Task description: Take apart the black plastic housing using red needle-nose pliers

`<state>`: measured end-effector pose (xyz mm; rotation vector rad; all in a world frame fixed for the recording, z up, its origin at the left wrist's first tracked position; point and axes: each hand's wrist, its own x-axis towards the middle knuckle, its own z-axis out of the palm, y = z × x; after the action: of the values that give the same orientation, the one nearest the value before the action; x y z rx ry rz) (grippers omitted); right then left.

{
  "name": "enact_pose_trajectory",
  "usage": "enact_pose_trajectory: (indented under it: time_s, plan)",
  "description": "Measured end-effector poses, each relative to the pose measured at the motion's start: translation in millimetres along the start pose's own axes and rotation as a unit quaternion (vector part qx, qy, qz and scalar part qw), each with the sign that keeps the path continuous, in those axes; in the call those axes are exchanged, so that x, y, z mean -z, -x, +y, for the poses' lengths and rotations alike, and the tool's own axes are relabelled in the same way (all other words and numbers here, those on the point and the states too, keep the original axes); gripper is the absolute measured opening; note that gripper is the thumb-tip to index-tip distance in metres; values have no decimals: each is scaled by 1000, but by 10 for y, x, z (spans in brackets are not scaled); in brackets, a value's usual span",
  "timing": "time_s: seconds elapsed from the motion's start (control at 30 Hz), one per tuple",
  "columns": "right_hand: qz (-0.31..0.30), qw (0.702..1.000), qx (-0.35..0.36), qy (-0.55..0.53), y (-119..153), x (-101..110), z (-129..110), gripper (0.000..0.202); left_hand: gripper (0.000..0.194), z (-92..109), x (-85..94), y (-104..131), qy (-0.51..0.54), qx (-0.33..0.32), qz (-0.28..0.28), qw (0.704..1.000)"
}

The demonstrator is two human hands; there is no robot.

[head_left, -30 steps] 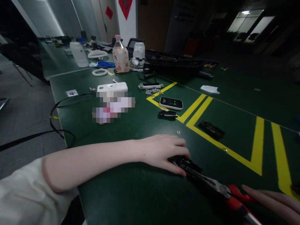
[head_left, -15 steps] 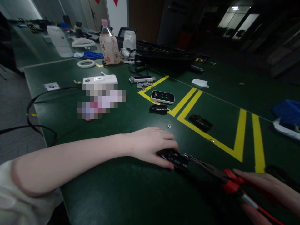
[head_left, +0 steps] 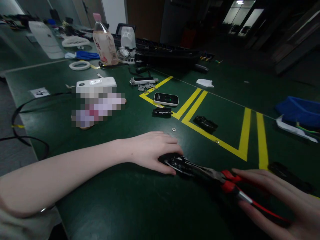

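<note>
My left hand (head_left: 160, 151) presses a black plastic part (head_left: 177, 163) against the green table (head_left: 120, 206), fingers over its far side and thumb along its near side. In my right hand (head_left: 272, 196) are long-nosed pliers (head_left: 227, 181) with red handles, and their tips reach onto the black part. Just beyond my left hand lies a small metal ring (head_left: 173, 129). Farther off are another black part (head_left: 162, 112) and a third one (head_left: 205, 123) inside the yellow tape lines.
A white-edged device (head_left: 166, 99) with green lights lies ahead. At the left are a white power bank (head_left: 96, 82), a tape roll (head_left: 79, 65), a bottle (head_left: 105, 43) and a black cable (head_left: 15, 116). A blue tray (head_left: 298, 111) stands right.
The pliers have moved left, so their tips now overlap the black part. More of my right hand shows. The whole view has shifted slightly, with table items appearing farther left.
</note>
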<state>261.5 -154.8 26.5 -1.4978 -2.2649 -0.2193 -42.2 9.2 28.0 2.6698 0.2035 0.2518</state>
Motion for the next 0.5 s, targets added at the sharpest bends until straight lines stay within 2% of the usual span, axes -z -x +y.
enact_pose_trajectory:
  time_s: [0.17, 0.37, 0.5]
  plan:
    - [10, 1000, -4, -10, 5, -26, 0, 42, 39, 6, 36, 10, 2, 2, -14, 1000]
    - [44, 989, -139, -35, 53, -25, -123, 42, 46, 18, 90, 34, -8, 1, -26, 1000]
    - [71, 974, -203, -74, 93, -43, -136, 44, 50, 27, 130, 42, -34, -7, -35, 999]
